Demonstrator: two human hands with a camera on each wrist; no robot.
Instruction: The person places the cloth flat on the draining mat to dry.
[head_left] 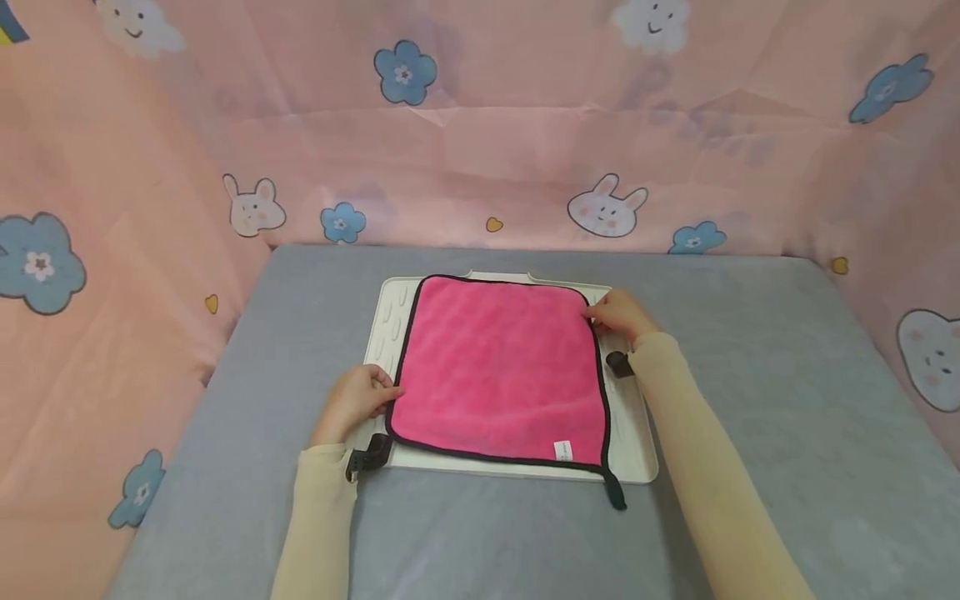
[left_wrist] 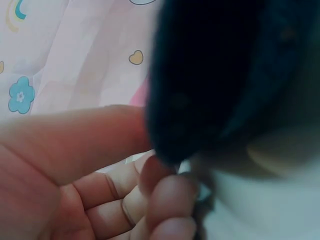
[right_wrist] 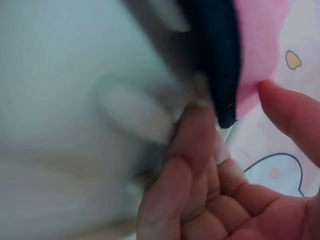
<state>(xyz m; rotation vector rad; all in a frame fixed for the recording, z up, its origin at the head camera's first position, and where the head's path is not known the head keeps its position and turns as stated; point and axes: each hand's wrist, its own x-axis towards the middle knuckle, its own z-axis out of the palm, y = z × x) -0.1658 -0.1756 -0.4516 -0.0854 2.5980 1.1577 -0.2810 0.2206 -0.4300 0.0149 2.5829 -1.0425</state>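
A pink towel (head_left: 498,367) with black edging lies spread over a white tray (head_left: 636,446). A white label (head_left: 562,451) and a black hanging loop (head_left: 615,490) are at its near right corner. My left hand (head_left: 356,402) pinches the left edge near the front, thumb on top and fingers beneath; the dark edging (left_wrist: 172,100) fills much of the left wrist view. The right hand (head_left: 621,315) holds the right edge toward the back. In the right wrist view its thumb (right_wrist: 290,112) touches the pink face, with curled fingers (right_wrist: 192,160) under the black border. Most of the tray's floor is hidden.
Grey cloth covers the table (head_left: 750,400) around the tray. A pink curtain (head_left: 480,150) with rabbits, clouds and flowers hangs behind and at both sides. Black straps sit at the left wrist (head_left: 369,457) and the right wrist (head_left: 619,364).
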